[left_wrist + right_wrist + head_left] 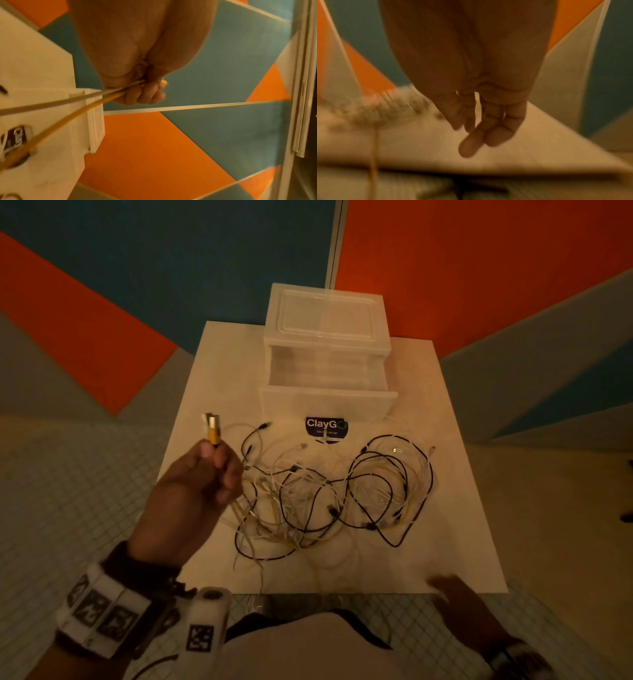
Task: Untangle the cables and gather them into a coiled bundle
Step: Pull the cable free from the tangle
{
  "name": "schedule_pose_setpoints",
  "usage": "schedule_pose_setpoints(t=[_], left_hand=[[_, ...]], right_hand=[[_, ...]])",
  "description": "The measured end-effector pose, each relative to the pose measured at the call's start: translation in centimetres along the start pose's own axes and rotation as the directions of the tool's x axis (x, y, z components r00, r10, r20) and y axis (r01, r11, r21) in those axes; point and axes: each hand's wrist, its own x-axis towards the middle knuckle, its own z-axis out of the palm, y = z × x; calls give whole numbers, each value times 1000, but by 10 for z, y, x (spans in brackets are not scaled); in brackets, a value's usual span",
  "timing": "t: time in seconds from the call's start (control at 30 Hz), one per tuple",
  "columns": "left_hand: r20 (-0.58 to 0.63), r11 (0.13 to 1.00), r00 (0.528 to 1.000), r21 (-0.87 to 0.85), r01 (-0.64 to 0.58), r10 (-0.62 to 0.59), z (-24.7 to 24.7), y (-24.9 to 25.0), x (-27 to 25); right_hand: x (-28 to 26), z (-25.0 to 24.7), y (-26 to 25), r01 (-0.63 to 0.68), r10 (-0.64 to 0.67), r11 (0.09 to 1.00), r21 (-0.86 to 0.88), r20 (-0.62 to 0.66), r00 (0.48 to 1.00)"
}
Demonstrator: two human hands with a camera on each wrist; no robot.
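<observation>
a: where are the cables [325, 494] found?
b: tangled mid-bench [455, 529]. two plug ends are pinched in the left hand [202, 474]; the right hand [455, 597], fingers loosely spread, is held at the near edge.
a: handling?
b: light and limp, snags expected; best taken by the plugs.

Black, white and yellow cables [329, 494] on white table [455, 474]; orange-and-teal wall [479, 261].
</observation>
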Motion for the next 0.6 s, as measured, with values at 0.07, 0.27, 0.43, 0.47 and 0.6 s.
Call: schedule_pose_setpoints(t=[0.07, 0.27, 0.43, 0.47, 0.6], left_hand=[[60, 999, 998, -23, 30, -28, 12, -9, -3], [124, 998, 990, -9, 67, -66, 32, -11, -6], [66, 998, 996, 17, 58, -59, 15, -4, -14], [51, 998, 997, 14, 64, -64, 10, -5, -17], [4, 996, 998, -52, 67, -67, -1, -10, -27]], right_hand=[[10, -7, -53, 166, -173, 977, 137, 45, 984], [36, 28, -218, 611, -677, 736, 292, 345, 650], [53, 75, -214, 652, -563, 756, 53, 560, 607], [60, 80, -205, 664, -532, 748, -4, 594, 603], [96, 83, -156, 641, -442, 747, -177, 587, 678]])
